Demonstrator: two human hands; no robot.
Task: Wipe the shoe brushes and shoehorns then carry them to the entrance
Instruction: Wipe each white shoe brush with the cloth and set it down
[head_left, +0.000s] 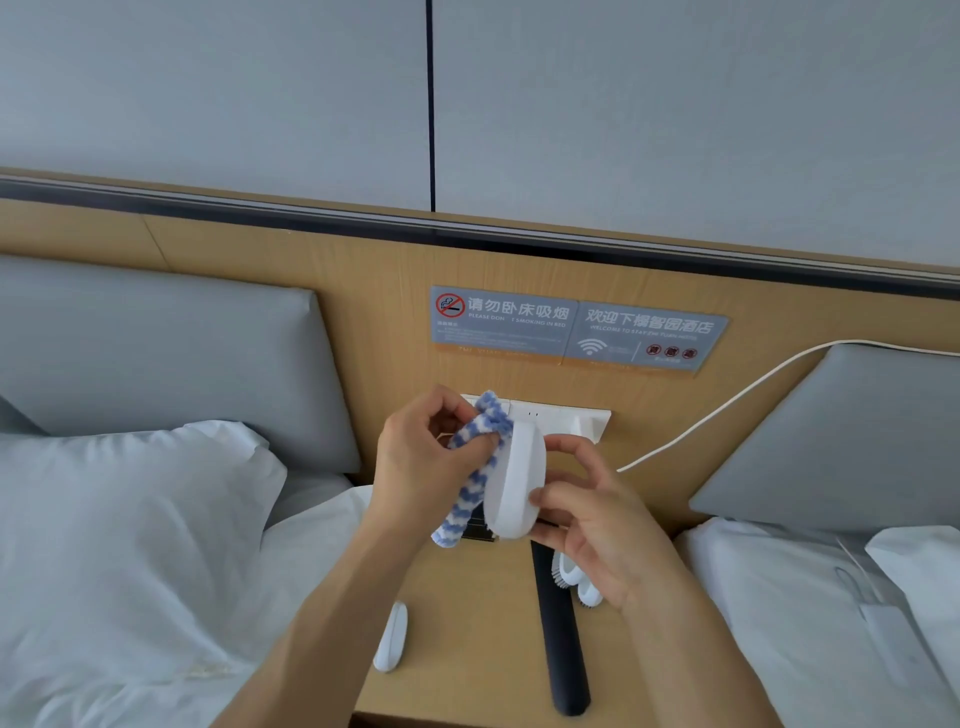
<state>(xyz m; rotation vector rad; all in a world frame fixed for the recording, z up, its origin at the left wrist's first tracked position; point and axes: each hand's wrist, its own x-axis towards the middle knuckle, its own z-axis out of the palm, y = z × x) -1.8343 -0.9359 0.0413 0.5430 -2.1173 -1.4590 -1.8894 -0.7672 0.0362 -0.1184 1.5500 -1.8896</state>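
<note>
Over the nightstand (467, 623) between the 2 beds, in the head view, your right hand (597, 525) gripped a white brush (517, 480) by its lower edge, smooth back turned toward you. Your left hand (421, 467) was closed on a blue-and-white cloth (480, 467), pinching it against the brush's left rim while the loose tail hung below. To wipe well, you needed, I judge, to draw the cloth along the whole rim and across the back, turning the brush with the right fingers so no side was skipped, and to bunch the tail so it did not drag. On the nightstand lay a black shoehorn (561, 639), a white shoehorn (392, 639) near the left edge, and 2 more brushes (571, 577) partly hidden under your right wrist. Whether those were already wiped, I could not tell.
</note>
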